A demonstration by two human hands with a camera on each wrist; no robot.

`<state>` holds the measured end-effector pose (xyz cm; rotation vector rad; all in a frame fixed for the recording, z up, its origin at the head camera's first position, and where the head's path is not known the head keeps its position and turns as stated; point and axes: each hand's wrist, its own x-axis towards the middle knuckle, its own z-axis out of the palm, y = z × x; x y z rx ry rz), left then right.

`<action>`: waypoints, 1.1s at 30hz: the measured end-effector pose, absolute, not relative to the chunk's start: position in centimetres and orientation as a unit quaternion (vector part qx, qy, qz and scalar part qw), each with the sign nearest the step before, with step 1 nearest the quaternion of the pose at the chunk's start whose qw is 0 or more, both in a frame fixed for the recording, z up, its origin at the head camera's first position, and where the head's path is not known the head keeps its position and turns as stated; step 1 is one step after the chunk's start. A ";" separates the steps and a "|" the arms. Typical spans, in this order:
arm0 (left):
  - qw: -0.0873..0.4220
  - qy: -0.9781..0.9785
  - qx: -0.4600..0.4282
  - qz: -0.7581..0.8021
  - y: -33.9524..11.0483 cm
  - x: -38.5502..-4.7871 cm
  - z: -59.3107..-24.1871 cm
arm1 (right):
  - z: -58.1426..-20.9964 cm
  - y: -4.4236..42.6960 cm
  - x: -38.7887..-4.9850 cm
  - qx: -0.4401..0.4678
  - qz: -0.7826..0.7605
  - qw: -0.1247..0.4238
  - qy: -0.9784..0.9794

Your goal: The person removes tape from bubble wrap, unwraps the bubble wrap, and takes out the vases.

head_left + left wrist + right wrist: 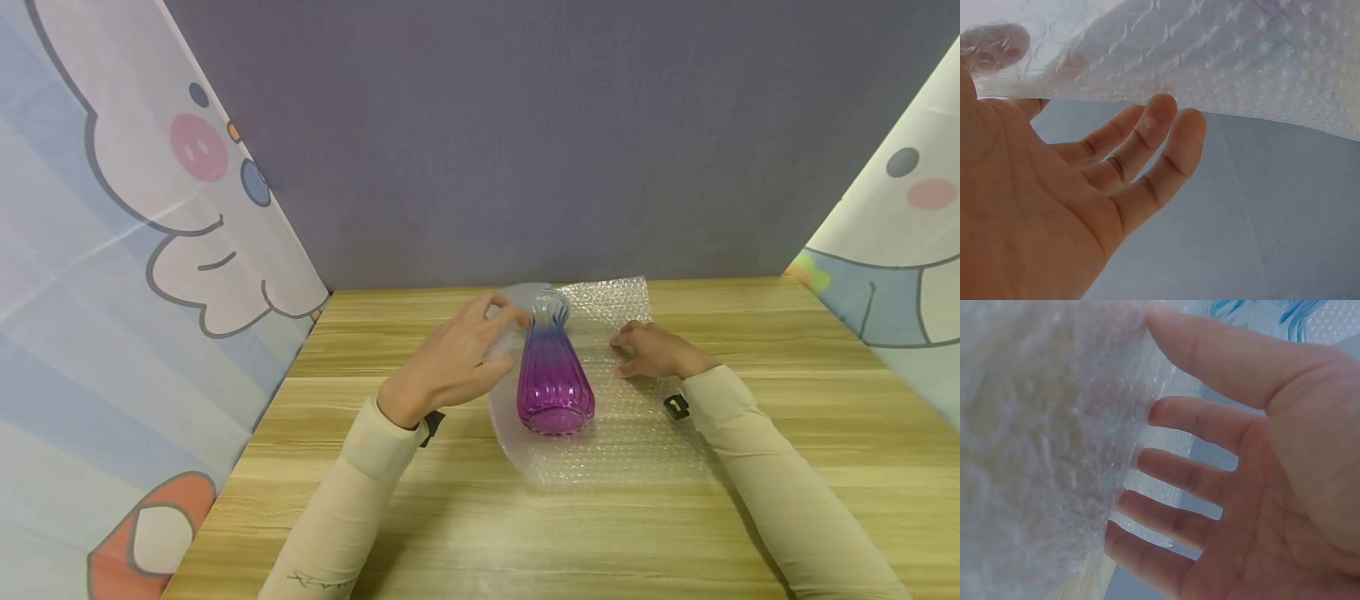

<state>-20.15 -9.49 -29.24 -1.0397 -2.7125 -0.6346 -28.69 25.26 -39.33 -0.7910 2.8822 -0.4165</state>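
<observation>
A ribbed glass vase (555,375), blue at the neck and purple at the base, lies on a sheet of bubble wrap (622,442), its neck pointing away from me. Beside the vase's neck, my left hand (461,354) touches the sheet's raised left edge; thumb and fingers are spread apart. Through the bubble wrap (1210,56) in the left wrist view, part of a digit shows faintly. On the vase's other side, my right hand (652,350) has its fingertips against the sheet. Its fingers (1191,469) are nearly straight, with the thumb apart from them.
A wooden tabletop (817,433) lies under everything. Behind it rises a grey panel (525,142). Cartoon-printed cloths stand at the left (120,275) and right sides.
</observation>
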 end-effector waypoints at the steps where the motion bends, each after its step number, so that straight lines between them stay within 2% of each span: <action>1: 0.084 -0.908 -0.349 -0.216 -9.5 -20.2 -29.2 | -39.3 25.3 -28.7 -0.261 -0.138 0.062 0.953; 13: 0.082 -0.904 -0.352 -0.228 -9.8 -20.5 -29.3 | -39.6 25.2 -28.9 -0.260 -0.132 0.061 0.955; 33: 0.050 -0.891 -0.365 -0.267 -10.5 -20.7 -28.9 | -39.6 25.2 -29.0 -0.259 -0.136 0.062 0.954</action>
